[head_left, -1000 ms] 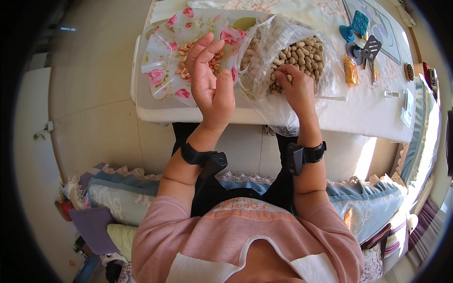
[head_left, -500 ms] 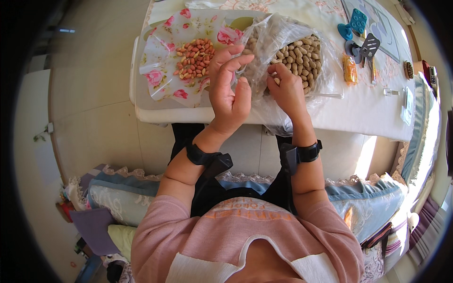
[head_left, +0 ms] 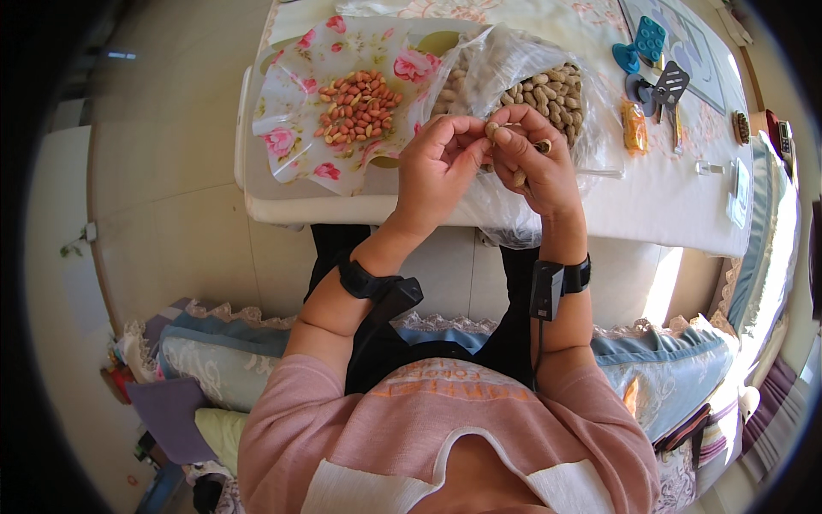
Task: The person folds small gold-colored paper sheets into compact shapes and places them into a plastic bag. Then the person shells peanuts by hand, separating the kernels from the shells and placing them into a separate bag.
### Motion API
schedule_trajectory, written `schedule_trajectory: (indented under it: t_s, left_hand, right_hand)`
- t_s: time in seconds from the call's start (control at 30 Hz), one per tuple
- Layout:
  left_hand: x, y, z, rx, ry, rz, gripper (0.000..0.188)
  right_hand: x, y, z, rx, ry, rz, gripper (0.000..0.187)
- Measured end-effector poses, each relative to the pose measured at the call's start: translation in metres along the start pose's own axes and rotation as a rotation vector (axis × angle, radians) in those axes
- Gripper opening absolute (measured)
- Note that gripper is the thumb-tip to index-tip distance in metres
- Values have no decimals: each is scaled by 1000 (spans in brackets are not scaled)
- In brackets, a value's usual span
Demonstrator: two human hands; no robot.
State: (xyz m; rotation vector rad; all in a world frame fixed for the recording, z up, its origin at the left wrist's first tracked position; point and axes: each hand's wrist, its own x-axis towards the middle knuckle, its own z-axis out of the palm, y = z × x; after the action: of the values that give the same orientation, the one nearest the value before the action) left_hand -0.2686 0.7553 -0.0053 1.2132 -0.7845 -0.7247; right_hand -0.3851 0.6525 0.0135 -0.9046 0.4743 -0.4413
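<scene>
My left hand (head_left: 438, 164) and my right hand (head_left: 541, 167) meet above the table's near edge, in front of the peanut bag. Between their fingertips is a peanut in its shell (head_left: 491, 131), pinched from both sides. More peanut pieces (head_left: 520, 177) are tucked in the curled fingers of my right hand. Behind my hands, a clear plastic bag (head_left: 527, 58) lies open, full of unshelled peanuts (head_left: 561, 96). To the left, a pile of shelled reddish peanut kernels (head_left: 355, 107) rests on a flower-printed plastic sheet (head_left: 287, 103).
On the right of the white-covered table (head_left: 599, 210) are a blue phone stand (head_left: 638, 47), a black slotted spatula (head_left: 671, 84), an orange packet (head_left: 634, 127), a brush (head_left: 741, 127) and a clear plastic piece (head_left: 739, 193). A blue lace-trimmed seat (head_left: 223, 355) lies behind the table.
My right hand has drawn back from the bag with peanuts in it. The left hand, spread before, has come right and closed, and both sets of fingertips now meet on one peanut.
</scene>
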Motion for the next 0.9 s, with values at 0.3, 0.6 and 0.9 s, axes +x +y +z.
schedule_trajectory:
  t_s: [0.3, 0.6, 0.9]
  left_hand:
    - [2, 3, -4, 23, 27, 125, 23]
    - [-1, 16, -5, -144, -206, -82, 43]
    - [-3, 18, 1, -52, -130, -53, 32]
  right_hand:
    - [-1, 3, 3, -122, -6, -68, 16]
    - [-4, 25, 22, 100, -201, 24, 16]
    - [-4, 34, 26, 76, -38, -42, 15]
